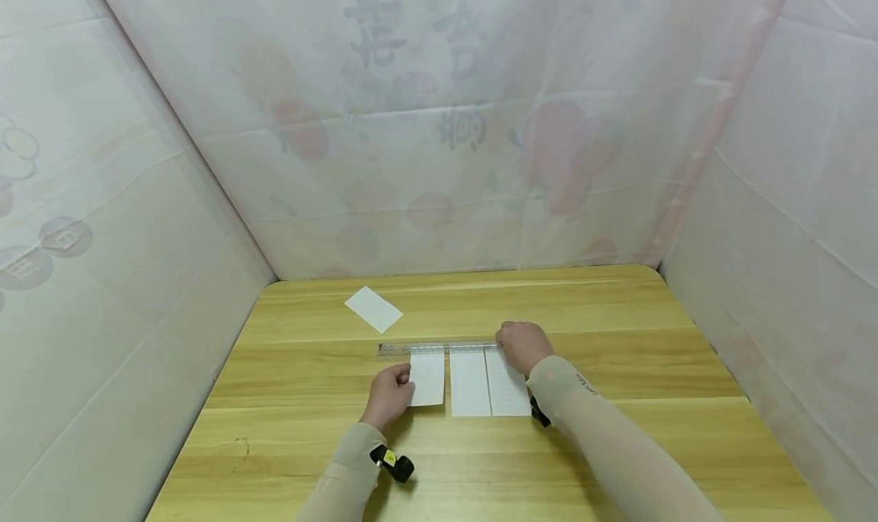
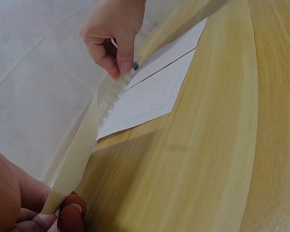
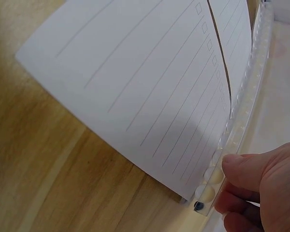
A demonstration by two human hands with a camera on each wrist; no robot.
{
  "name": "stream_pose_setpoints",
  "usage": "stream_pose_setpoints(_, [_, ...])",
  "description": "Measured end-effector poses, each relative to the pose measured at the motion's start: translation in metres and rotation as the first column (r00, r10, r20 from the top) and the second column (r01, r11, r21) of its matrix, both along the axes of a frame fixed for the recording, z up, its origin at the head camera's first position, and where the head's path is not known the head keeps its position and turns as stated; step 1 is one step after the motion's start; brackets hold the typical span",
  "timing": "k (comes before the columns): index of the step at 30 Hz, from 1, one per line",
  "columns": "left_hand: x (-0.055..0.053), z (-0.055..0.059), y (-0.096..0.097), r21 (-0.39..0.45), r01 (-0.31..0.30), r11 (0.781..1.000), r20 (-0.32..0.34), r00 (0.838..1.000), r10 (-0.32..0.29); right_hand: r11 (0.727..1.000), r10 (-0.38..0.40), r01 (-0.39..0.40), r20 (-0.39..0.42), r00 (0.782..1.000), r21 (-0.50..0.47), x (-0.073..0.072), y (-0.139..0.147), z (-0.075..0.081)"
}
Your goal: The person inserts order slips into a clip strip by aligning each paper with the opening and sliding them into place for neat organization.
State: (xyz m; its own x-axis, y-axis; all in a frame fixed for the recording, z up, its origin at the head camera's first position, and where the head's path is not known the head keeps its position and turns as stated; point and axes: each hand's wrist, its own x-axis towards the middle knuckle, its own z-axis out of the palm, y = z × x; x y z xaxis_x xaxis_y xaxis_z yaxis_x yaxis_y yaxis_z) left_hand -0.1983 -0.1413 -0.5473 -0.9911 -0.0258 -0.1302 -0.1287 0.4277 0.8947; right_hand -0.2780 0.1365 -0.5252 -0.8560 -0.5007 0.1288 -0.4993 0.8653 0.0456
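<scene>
My left hand (image 1: 388, 394) pinches the lower left edge of a small white paper card (image 1: 428, 379) between thumb and fingers. In the left wrist view this card (image 2: 76, 157) is seen nearly edge-on, tilted up from the table. My right hand (image 1: 524, 345) pinches the right end of a long clear plastic strip (image 3: 241, 125), ruler-like, with round shapes along it. The strip runs across the top edges of the held card and two more cards, a middle one (image 1: 469, 383) and a right one (image 1: 506, 389). Printed lines and small boxes show on the right card (image 3: 145, 87).
Another white card (image 1: 373, 309) lies askew farther back, left of the strip. The wooden table (image 1: 295, 430) has printed fabric walls (image 1: 425, 164) on its back and both sides. A black wrist camera (image 1: 394, 463) sits by the left sleeve.
</scene>
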Motion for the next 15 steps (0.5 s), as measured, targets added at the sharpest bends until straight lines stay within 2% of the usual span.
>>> stream_pose_setpoints(15, [0.0005, -0.0012, 0.0029, 0.028, 0.005, 1.0, 0.007, 1.0, -0.006, 0.999, -0.001, 0.001, 0.004, 1.0, -0.036, 0.0007, 0.0008, 0.0008])
